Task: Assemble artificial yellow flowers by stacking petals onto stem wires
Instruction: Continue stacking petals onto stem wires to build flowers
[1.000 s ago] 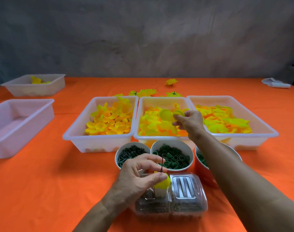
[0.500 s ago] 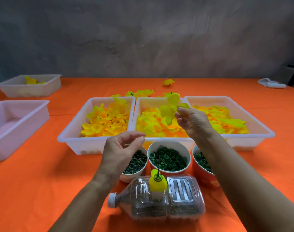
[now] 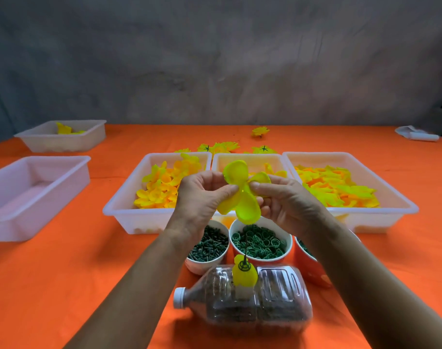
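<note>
- Far-left edge of the tabletop [image 3: 63, 285]: an empty white bin [image 3: 36, 195], and behind it, toward the back-left corner, a smaller bin [image 3: 63, 136] with a few yellow pieces in it.
- Left of centre: the left petal tray [image 3: 154, 190], heaped with yellow-orange petals; the middle tray [image 3: 250, 159] and the right petal tray [image 3: 345, 187] stand edge to edge beside it.
- Left hand [image 3: 202, 197]: raised over the trays, thumb and fingertips pinching the left side of a yellow petal layer [image 3: 242, 195].
- Right hand [image 3: 287, 200]: pinching the same petal layer from the right, so both hands hold it up in the air, well above the stem.
- Below the hands, near the front edge: three cups, one of dark green pegs [image 3: 209, 245], one of green rings [image 3: 260, 244], and an orange cup [image 3: 313, 263] half hidden by the right forearm.
- In front of the cups: a clear plastic bottle [image 3: 242, 301] lying on its side, with the stem wire [image 3: 245, 250] standing up from it and a small yellow bud [image 3: 243, 274] with a green ring already threaded on.
- Behind the trays: finished flowers [image 3: 225, 147] lying loose.
- Risks, as I judge them: the layer's centre hole is small and the wire thin, so a poor line-up could bend the wire or tear the petal.
- Two layers may be stuck together, which would spoil the stack.
- Pushing down off-axis could roll the bottle, since it rests on its curved side.
</note>
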The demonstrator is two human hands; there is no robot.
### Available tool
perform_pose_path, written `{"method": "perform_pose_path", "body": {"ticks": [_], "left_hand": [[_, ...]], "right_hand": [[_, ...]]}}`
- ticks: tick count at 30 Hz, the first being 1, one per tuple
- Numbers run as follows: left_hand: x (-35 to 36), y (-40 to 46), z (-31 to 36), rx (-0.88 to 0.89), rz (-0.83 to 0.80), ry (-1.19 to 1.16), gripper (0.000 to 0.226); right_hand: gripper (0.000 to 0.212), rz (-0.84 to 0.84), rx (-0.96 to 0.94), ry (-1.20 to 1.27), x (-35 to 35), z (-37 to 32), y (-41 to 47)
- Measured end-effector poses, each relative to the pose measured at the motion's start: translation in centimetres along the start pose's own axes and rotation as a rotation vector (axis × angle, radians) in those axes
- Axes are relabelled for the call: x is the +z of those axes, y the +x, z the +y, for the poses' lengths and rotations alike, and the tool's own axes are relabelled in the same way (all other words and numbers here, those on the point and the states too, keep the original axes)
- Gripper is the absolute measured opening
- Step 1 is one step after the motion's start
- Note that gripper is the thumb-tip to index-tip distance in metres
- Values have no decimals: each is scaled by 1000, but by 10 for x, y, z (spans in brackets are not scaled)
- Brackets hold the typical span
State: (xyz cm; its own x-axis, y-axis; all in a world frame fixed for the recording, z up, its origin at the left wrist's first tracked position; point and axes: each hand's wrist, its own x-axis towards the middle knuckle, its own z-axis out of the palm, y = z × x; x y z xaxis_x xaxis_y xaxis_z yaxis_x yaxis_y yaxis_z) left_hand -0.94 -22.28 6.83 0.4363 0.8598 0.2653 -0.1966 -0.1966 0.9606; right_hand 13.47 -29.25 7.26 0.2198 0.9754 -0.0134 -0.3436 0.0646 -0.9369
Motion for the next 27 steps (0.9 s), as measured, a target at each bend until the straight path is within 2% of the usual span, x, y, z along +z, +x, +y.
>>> {"method": "perform_pose_path", "body": {"ticks": [3,5,7,9,14,17,21,24,27], "left_hand": [[1,-4,1,71,55,4,10],[2,-7,0,125,86,20,6],[4,-10,0,174,88,14,5],[6,-14,-1,207,77,23,6],[5,-21,-2,283,4,140,21],[4,-27,-3,363,-17,277,24],[2,-36,-4,435,-26,283,18],[3,-43,-4,425,-40,244,16],[2,-48,-5,358,-34,217,17]], "right_hand": [[31,3,-32,-33,-1,-2,-8],[31,13,-103,-194,-1,-3,-15],[23,23,-212,-358,1,-3,-23],[11,31,-309,-381,5,-2,-27],[27,114,-449,-504,9,2,-31],[28,135,-494,-583,7,6,-37],[21,95,-500,-622,8,14,-49],[10,65,-473,-561,9,18,-55],[9,146,-506,-631,8,21,-58]]}}
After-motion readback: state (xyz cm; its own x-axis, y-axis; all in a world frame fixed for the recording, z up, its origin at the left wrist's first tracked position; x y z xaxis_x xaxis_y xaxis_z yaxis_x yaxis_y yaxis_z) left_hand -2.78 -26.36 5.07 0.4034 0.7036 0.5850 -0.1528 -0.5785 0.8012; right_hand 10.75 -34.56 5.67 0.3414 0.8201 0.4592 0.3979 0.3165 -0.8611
